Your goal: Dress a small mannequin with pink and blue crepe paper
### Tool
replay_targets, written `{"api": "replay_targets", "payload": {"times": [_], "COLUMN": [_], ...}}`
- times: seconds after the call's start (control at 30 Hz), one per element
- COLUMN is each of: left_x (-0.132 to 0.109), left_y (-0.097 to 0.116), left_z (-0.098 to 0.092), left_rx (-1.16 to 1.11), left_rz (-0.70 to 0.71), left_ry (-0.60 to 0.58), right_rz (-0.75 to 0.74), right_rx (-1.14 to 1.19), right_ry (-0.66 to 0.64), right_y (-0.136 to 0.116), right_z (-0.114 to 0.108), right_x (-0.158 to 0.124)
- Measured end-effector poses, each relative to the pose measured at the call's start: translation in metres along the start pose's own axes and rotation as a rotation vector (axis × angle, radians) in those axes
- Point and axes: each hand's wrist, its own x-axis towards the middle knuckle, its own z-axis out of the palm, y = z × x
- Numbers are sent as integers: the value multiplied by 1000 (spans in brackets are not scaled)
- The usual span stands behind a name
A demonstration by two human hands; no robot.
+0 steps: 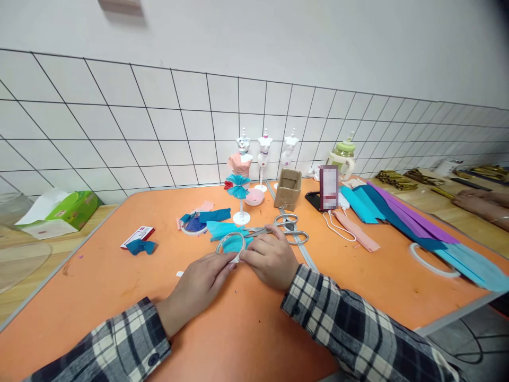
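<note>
Close to the table's middle, both hands pinch a narrow roll of tape [243,245] at its near edge. My left hand [199,281] has its thumb and fingers pressed together at a small white bit of the roll. Opposite it, the curled fingers of my right hand [272,257] grip the same spot. Metal scissors [293,233] lie just beyond my right hand, partly hidden by it. Under and behind the roll is a turquoise strip [218,229]. A small dress form [240,188] in pink and turquoise stands farther back.
Two bare dress forms [264,151], a cardboard box [288,189] and a pink bowl [254,197] stand behind. A propped phone [329,188] and colored strips [413,217] lie right. Left are a small card box [139,236] and tissues [71,212]. Another person's hand [483,204] rests far right.
</note>
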Motion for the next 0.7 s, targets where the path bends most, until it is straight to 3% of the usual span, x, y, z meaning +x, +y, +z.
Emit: {"api": "replay_targets", "payload": {"times": [0.23,0.37,0.5,0.7], "left_x": [1,1,0,2], "left_y": [-7,-5,-1,-3], "left_z": [1,2,-1,2], "left_rx": [181,204,123,118], "left_rz": [173,141,153,48], "left_ry": [57,15,28,-4], "right_rz": [129,160,173,236], "right_rx": [55,50,65,114], "right_ry": [-189,-270,-256,-290], "right_y": [-7,-9,-10,-5], "right_z": [-4,-2,-1,0], "right_x": [4,4,4,4]}}
